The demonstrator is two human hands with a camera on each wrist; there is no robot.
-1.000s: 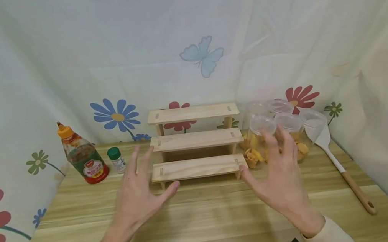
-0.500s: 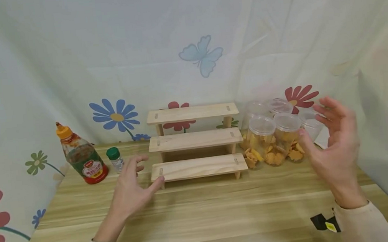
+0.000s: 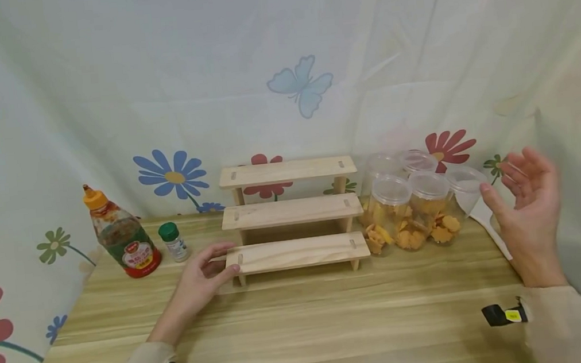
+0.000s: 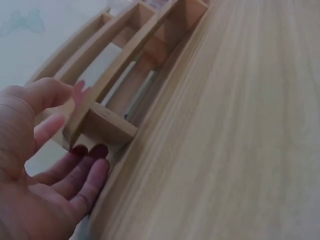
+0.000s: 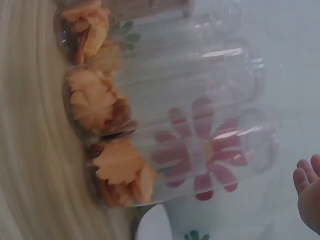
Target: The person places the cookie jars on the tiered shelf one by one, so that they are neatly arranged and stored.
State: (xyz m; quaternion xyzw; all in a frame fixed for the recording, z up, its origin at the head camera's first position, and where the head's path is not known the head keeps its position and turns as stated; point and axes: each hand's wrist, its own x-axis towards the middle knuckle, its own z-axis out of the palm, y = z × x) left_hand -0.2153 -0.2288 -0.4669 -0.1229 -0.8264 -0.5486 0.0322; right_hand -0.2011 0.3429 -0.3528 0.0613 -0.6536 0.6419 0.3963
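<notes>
A three-step wooden shelf rack [image 3: 297, 253] stands at the middle of the table. My left hand [image 3: 202, 275] holds the left end of its lowest board, thumb at the front corner and the other fingers bent at the end; the left wrist view shows fingers [image 4: 92, 172] curling at the board's end. My right hand [image 3: 532, 212] is raised at the right, holding nothing, its fingers loosely bent and its thumb overlapping the rim of a clear jar [image 3: 467, 180]. Several clear lidded jars [image 3: 391, 195] with orange flower-shaped crackers [image 5: 120, 162] stand between rack and hand.
On the left stand a sauce bottle [image 3: 127, 242] with an orange nozzle and a small green-capped shaker [image 3: 174, 243]. A white-headed spatula [image 3: 488, 224] lies behind my right hand. A flower-print curtain [image 3: 297, 19] hangs close behind the table's back edge.
My left hand has come in to the lowest board's left end. My right hand has swung right, away from in front of the jars, to beside the rightmost one.
</notes>
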